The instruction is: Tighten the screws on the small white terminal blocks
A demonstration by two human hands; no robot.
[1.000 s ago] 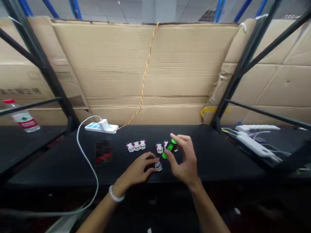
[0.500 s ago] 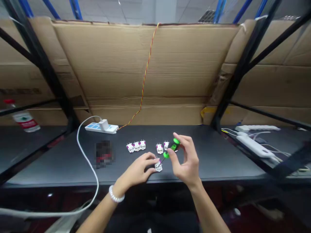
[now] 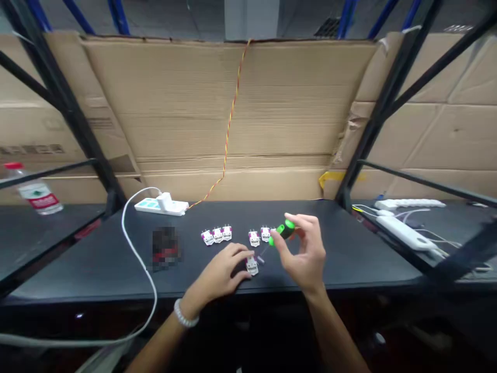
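Near the table's front edge, my left hand [image 3: 223, 269] holds a small white and purple part [image 3: 252, 266] between thumb and fingers, flat on the dark table [image 3: 186, 274]. My right hand [image 3: 306, 254] grips a green and black screwdriver [image 3: 282, 231] by its handle. The shaft slants down to the left, with a small pale piece [image 3: 260, 259] at its tip, just right of the held part. Similar parts lie behind my hands: a row of three [image 3: 218, 235] at the left, and others [image 3: 254, 238] at the right, partly hidden by the screwdriver.
A white power strip [image 3: 176, 207] with a plugged-in adapter and a long white cable [image 3: 135, 248] lies at the left. Nearby is a blurred dark object [image 3: 165, 248]. A bottle [image 3: 39, 196] stands far left, other power strips [image 3: 407, 233] far right. Cardboard [image 3: 174, 114] closes the back.
My right hand has moved slightly right with the screwdriver, whose tip has come off the held part to its right. A small pale piece now shows at the tip.
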